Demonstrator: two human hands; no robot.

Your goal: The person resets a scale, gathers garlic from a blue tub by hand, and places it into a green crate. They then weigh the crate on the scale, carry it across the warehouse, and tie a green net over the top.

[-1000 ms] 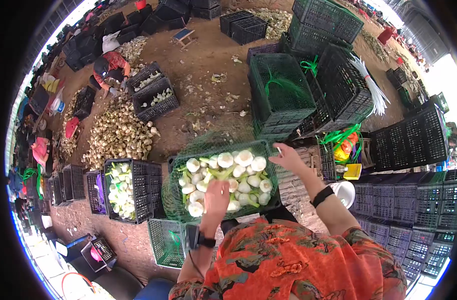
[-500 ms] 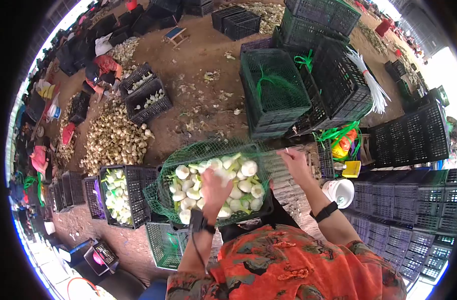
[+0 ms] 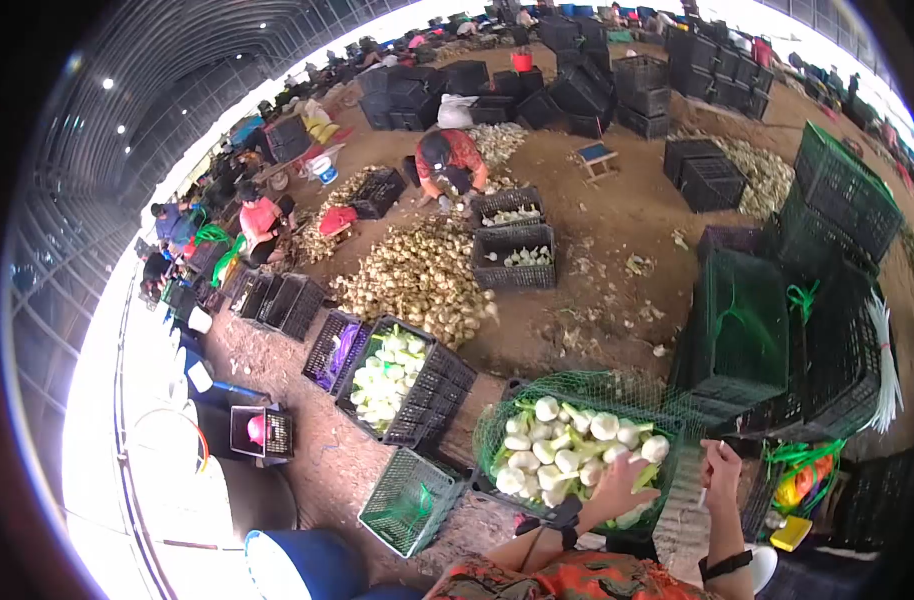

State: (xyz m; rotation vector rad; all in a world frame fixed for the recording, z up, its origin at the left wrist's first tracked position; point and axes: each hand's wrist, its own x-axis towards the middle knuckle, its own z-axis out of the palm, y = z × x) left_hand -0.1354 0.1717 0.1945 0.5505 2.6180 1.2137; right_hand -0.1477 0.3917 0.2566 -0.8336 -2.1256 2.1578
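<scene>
A crate lined with green netting [image 3: 487, 450] is full of white bulbs [image 3: 567, 460] with pale green stems. My left hand [image 3: 620, 490] lies over the bulbs at the crate's front right, its fingers spread and holding nothing that shows. Just beyond the crate's right side, my right hand [image 3: 719, 470] is closed with its fingers curled. A thin white piece shows at its lower edge, too small to name.
Left of the netted crate stands another crate of bulbs [image 3: 387, 380], with a green empty crate [image 3: 409, 500] below it. Stacked crates [image 3: 742, 325] rise at right. A person [image 3: 449, 165] crouches beyond a bulb pile [image 3: 417, 280]; a blue barrel [image 3: 302, 565] is at lower left.
The view has turned left and up, so the crates appear farther right and lower. My left hand has shifted from the middle of the netted crate toward its front right. My right hand stays closed.
</scene>
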